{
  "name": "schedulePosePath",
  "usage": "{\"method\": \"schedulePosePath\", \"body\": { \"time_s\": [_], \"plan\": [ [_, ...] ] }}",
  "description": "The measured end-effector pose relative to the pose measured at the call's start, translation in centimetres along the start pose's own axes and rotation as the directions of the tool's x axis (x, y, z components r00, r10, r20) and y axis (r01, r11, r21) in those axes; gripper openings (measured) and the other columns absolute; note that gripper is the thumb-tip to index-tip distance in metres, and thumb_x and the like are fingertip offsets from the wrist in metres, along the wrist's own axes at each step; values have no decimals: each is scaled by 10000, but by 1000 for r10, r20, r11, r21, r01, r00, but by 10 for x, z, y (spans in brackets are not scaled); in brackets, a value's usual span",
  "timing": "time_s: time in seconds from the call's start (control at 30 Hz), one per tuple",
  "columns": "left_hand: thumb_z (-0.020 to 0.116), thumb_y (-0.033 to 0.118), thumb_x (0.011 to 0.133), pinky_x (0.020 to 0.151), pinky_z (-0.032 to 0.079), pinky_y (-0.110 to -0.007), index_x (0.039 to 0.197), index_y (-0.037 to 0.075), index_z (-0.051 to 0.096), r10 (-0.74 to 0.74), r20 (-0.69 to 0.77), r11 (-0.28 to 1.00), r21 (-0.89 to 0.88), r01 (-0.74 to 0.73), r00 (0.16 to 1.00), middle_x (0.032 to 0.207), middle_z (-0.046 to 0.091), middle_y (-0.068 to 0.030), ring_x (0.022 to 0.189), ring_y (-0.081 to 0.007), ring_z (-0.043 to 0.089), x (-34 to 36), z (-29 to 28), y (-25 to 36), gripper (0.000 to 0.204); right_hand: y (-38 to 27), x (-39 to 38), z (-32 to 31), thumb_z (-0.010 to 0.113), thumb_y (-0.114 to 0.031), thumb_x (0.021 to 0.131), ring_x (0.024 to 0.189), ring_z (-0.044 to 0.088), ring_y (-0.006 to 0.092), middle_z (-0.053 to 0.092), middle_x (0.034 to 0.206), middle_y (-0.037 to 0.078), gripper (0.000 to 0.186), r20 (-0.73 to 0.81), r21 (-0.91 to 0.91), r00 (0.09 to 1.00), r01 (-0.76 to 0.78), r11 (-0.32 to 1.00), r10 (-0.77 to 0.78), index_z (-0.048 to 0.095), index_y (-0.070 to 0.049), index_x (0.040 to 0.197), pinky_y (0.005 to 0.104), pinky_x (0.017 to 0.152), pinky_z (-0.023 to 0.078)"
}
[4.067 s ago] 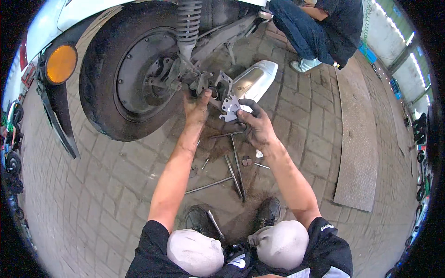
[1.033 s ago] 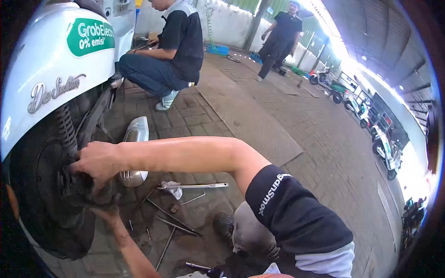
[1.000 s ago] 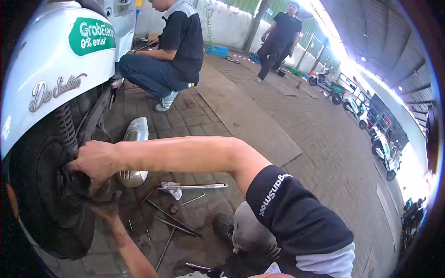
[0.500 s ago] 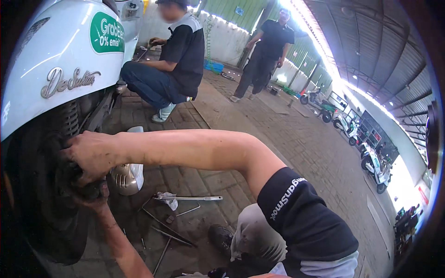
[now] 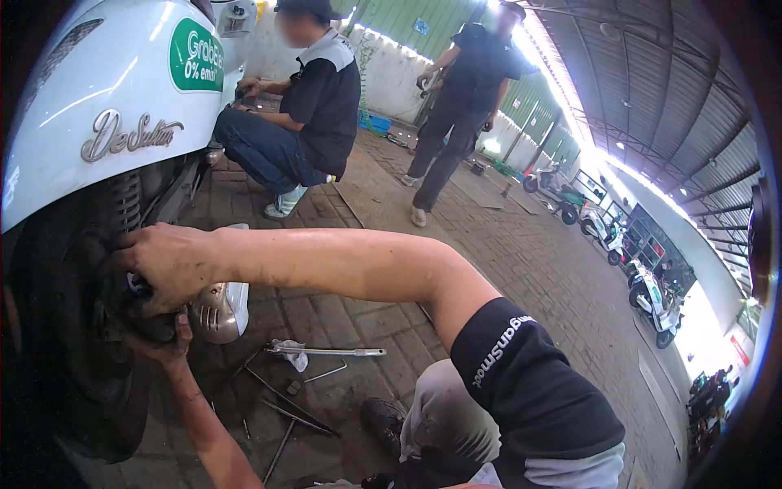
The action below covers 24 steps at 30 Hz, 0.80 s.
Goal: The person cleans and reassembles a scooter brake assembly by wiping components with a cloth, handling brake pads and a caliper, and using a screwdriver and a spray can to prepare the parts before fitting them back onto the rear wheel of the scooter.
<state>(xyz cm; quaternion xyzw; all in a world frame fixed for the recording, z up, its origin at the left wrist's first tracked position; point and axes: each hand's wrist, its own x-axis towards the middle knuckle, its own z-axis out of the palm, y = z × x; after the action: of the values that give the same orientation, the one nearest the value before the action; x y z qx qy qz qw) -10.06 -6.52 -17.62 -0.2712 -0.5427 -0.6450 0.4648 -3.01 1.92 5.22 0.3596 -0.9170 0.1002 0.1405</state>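
A white scooter point(image 5: 98, 90) stands at the left, its rear tyre point(image 5: 65, 326) and coil spring point(image 5: 128, 204) in deep shade below the body. My right hand point(image 5: 167, 265) reaches across to the wheel's middle, its fingers curled round a dark wheel part point(image 5: 142, 322). Beneath it, my left hand point(image 5: 163, 349) grips the same part from below, thumb up along its edge. A small shiny spot shows by the right fingers. Shadow hides most fingertips and the part's exact kind.
On the paving lie a long metal wrench handle point(image 5: 342, 352), a hex key point(image 5: 326, 372), dark rods point(image 5: 293, 403) and a silver-white cover point(image 5: 224, 314). One person point(image 5: 322, 98) squats beyond the scooter; another person point(image 5: 468, 106) stands farther back. Parked scooters point(image 5: 656, 301) line the right.
Both my hands stay at the wheel with a slight shift, and the shiny spot by my right fingers now shows. The standing person has stepped nearer. My view has moved a little.
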Motion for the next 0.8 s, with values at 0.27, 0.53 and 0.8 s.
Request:
{"method": "schedulePosePath", "body": {
  "time_s": [0.27,0.53,0.8],
  "plan": [
    [669,415,662,999,242,-433,1316,-55,141,-33,-95,999,-45,29,995,1320,246,-232,1214,-321,290,-18,7,-7,962,-1,-3,3,720,-329,539,836,566,342,551,911,197,502,-25,-48,996,-82,995,81,594,-14,909,397,718,476],
    [686,372,662,1005,239,-430,1320,-43,121,-17,-162,1000,0,17,987,1322,236,-235,1214,-327,287,-27,9,-11,961,-15,-2,12,708,-265,497,740,581,343,580,795,171,448,-54,-24,963,-266,964,264,582,-6,840,394,664,482],
    [715,422,616,901,371,-422,1254,-76,262,-30,-125,999,21,33,992,1206,398,-230,1084,-303,447,-23,6,12,928,-18,-14,23,680,-230,543,740,578,356,578,796,185,413,-71,-22,967,-248,968,246,565,9,859,402,666,479]
  ]
}}
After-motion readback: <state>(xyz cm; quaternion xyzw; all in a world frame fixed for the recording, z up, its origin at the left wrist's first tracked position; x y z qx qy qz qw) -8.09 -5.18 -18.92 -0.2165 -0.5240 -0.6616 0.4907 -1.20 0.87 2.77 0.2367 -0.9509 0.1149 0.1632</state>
